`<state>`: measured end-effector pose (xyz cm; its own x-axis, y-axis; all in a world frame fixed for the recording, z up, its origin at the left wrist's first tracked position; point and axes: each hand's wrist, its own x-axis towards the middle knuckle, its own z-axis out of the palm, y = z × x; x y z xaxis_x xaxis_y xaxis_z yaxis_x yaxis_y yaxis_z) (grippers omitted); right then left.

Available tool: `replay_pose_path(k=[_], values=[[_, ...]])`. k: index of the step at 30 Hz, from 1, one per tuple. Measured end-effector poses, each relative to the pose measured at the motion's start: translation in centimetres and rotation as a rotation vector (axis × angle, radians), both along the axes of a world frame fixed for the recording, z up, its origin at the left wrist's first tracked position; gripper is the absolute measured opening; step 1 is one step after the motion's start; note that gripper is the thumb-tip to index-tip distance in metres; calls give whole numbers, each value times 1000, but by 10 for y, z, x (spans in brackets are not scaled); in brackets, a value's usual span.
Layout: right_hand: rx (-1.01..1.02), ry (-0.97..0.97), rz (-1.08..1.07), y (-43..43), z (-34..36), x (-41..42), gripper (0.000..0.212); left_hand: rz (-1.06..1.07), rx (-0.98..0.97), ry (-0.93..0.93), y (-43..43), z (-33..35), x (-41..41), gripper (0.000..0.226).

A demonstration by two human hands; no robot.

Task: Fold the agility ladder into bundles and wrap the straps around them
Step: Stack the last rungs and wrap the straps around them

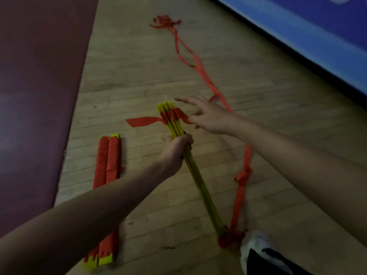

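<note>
Agility-ladder bundle [198,183] of yellow rungs, held tilted above the wood floor [139,76], with its lower end down by a white shoe [256,245] and its upper end pointing away. Left hand [175,153] grips the rungs at mid-length, fingers curled round them. Red strap wrap [174,116] sits round the upper end, and a loose strap tail [143,121] sticks out to the left. Right hand [210,118] has its fingers spread and relaxed, fingertips right at the wrap. The view is motion-blurred and no clear pinch shows.

Trailing strap [200,70] runs from behind the right hand across the floor to a red tangle [165,21] far off. Knotted strap [243,175] drops to the bundle's lower end.

Finished bundle [108,161], wrapped in red, lies flat on the floor to the left, partly under the left forearm. Maroon mat [39,76] lies along the left, blue mat [297,36] at upper right.
</note>
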<state>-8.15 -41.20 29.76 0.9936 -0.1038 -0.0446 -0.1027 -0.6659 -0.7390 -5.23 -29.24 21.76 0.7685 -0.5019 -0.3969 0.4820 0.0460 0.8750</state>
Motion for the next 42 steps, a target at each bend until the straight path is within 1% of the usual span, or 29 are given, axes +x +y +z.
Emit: replay_pose_path(k=[4, 6, 8, 9, 12, 14, 15, 16, 17, 18, 19, 20, 21, 23, 25, 27, 28, 29, 31, 32, 33, 35, 37, 39, 40, 41, 42], values=[[59, -25, -62, 8, 42, -34, 41, -91, 78, -174, 9, 46, -20, 20], [-5, -80, -82, 9, 58, -57, 29, -151, 101, -245, 16, 62, -29, 20], [-163, -199, -86, 13, 68, -78, 17, -201, 126, -297, 24, 77, -39, 20], [-279, -269, -91, 15, 71, -86, 14, -221, 136, -312, 28, 85, -45, 20], [-674, -442, -121, 21, 79, -110, 17, -231, 147, -309, 38, 107, -65, 20], [-873, -552, -120, 24, 85, -125, 18, -216, 157, -269, 46, 116, -78, 16], [-931, -582, -137, 23, 88, -131, 13, -216, 162, -243, 50, 119, -84, 15], [-963, -599, -170, 22, 92, -136, 15, -219, 166, -213, 55, 119, -90, 15], [-994, -595, -197, 19, 93, -141, 23, -222, 169, -181, 59, 119, -95, 14], [-1009, -569, -218, 15, 92, -145, 27, -229, 174, -148, 64, 117, -99, 15], [-1004, -535, -258, 13, 92, -149, 23, -242, 183, -121, 68, 115, -103, 15], [-977, -476, -306, 11, 91, -153, 13, -261, 192, -107, 71, 113, -106, 15], [-940, -395, -353, 10, 89, -156, 9, -277, 205, -101, 74, 111, -109, 16], [-826, -271, -424, 12, 81, -159, 18, -296, 235, -95, 76, 108, -114, 18], [-633, -217, -424, 24, 74, -155, 16, -300, 260, -70, 77, 105, -116, 19], [-377, -164, -360, 37, 62, -150, 10, -309, 267, -40, 79, 104, -115, 20], [-242, -108, -316, 44, 55, -149, 4, -302, 258, -25, 81, 104, -112, 22], [-133, -56, -274, 50, 49, -148, 14, -285, 238, -6, 82, 106, -108, 24], [14, 63, -224, 61, 37, -150, 52, -248, 178, 38, 83, 112, -97, 26], [80, 133, -193, 66, 32, -151, 63, -235, 148, 58, 83, 116, -92, 27], [151, 214, -137, 70, 27, -152, 67, -221, 123, 80, 83, 119, -88, 27], [321, 419, -21, 77, 20, -156, 67, -181, 80, 118, 83, 123, -79, 30], [411, 550, 57, 83, 12, -162, 72, -121, 43, 147, 84, 125, -71, 33], [445, 582, 79, 92, 1, -166, 71, -62, 21, 178, 84, 128, -62, 28], [481, 561, 56, 96, -4, -165, 66, -30, 8, 193, 84, 129, -56, 26], [527, 509, 8, 102, -8, -163, 57, -5, -2, 202, 85, 130, -51, 26], [531, 434, -49, 106, -10, -159, 46, 13, -11, 200, 85, 131, -46, 27]])
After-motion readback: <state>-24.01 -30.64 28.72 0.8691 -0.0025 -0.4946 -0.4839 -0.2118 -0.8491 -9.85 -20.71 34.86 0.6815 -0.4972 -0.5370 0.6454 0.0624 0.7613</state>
